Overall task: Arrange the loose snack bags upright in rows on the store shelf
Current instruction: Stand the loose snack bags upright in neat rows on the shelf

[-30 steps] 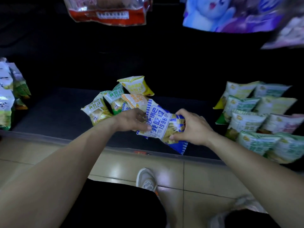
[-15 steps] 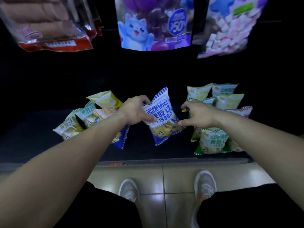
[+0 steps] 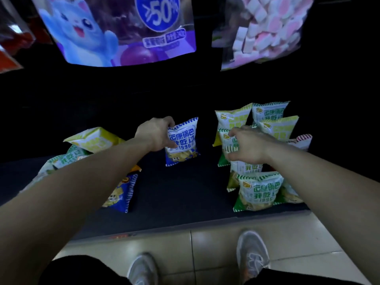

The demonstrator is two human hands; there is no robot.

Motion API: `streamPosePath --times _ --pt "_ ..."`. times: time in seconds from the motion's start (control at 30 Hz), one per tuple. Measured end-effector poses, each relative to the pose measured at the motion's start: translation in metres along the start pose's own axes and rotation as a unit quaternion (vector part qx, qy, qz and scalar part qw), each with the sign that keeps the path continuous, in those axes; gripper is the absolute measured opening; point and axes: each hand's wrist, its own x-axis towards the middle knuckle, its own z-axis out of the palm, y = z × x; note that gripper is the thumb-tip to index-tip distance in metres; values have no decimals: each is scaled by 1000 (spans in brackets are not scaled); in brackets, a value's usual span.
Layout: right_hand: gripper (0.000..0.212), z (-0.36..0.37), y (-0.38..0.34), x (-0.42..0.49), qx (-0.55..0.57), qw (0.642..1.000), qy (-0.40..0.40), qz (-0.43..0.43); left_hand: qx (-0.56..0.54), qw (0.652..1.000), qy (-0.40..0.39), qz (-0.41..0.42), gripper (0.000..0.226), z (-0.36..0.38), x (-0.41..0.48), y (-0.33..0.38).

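A blue-and-white snack bag stands upright on the dark shelf, near its back. My left hand grips that bag by its left edge. My right hand hovers over the rows of green-and-white bags on the right, fingers loosely curled and holding nothing; I cannot tell whether it touches a bag. A loose pile lies at the left: a yellow bag, green bags and another blue bag partly under my left forearm.
Large candy packs hang above the shelf: a blue cat pack and a marshmallow pack. The shelf's front lip meets a tiled floor where my shoes stand.
The blue bag has moved back and now stands upright. My right hand has let go of it and shifted right over the green rows. My left hand still holds it.
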Motion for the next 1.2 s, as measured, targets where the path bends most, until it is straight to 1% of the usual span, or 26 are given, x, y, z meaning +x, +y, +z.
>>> streamPosePath --times 0.1,0.2,0.4,0.53,0.63,0.77,0.87,0.93,1.07,1.2 --pt "83 7 9 6 -19 999 -27 24 -21 1000 10 -8 69 19 23 6" --pt "83 9 9 11 -17 998 -31 44 -49 999 3 -13 70 33 45 16" --pt "79 13 13 10 -17 997 -44 56 -45 998 -18 -26 67 45 77 35" --pt "78 18 15 9 -36 997 -57 48 26 999 21 1 61 57 80 43" --pt "79 18 14 9 -36 996 -59 47 51 997 58 -4 63 62 79 42" --pt "75 17 8 9 -44 997 -53 41 58 993 106 0 65 65 75 43" --pt "72 16 -6 11 -55 997 -47 27 59 991 117 17 68 59 67 43" --pt "70 11 -19 11 -56 998 -36 10 46 993 100 29 72 46 60 40" --pt "70 2 -51 11 -65 997 -21 -22 16 999 31 30 78 12 28 25" --pt "68 -6 -92 0 -70 996 -6 -62 15 999 -51 -10 77 -32 -39 -9"
